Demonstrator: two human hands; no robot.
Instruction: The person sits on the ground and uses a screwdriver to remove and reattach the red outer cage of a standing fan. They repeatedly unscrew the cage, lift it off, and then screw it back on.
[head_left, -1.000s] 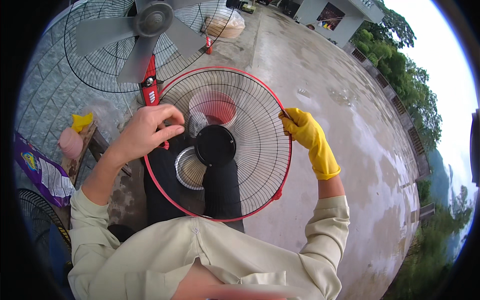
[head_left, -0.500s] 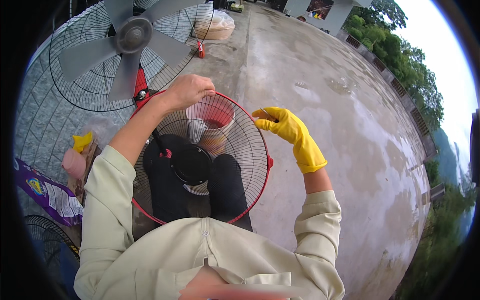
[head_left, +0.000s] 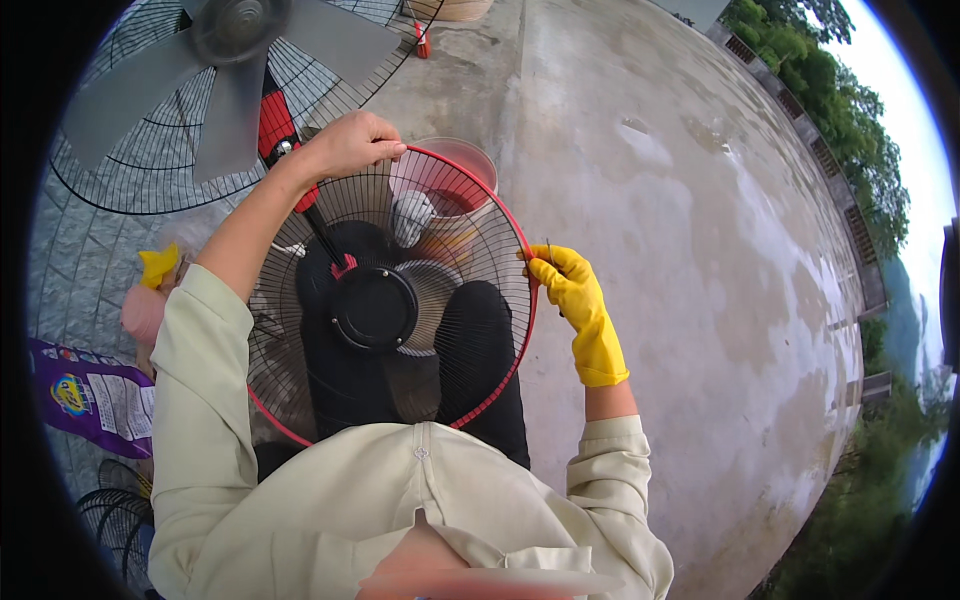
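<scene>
A round fan grille (head_left: 375,308) with black wires, a red rim and a black centre disc stands tilted over my legs. My bare left hand (head_left: 352,143) is closed on the top of its rim. At the right side of the rim, my right hand (head_left: 575,300), in a yellow rubber glove, has its fingers closed against the edge. A thin dark tool (head_left: 548,244) pokes out of the glove; most of it is hidden. Through the wires show a bucket (head_left: 472,155) and a white cloth (head_left: 411,218).
A fan with grey blades (head_left: 235,110) stands at the far left, its back grille exposed. On the left lie a purple bag (head_left: 100,400), a pink object (head_left: 147,312) and a yellow piece (head_left: 158,265). Black wire grilles (head_left: 115,515) are at lower left. Wet concrete (head_left: 680,270) stretches right.
My right hand has moved from beside the rim onto it, fingers now against the edge. The grille has shifted slightly, with my left hand still on its top. The view has tilted down.
</scene>
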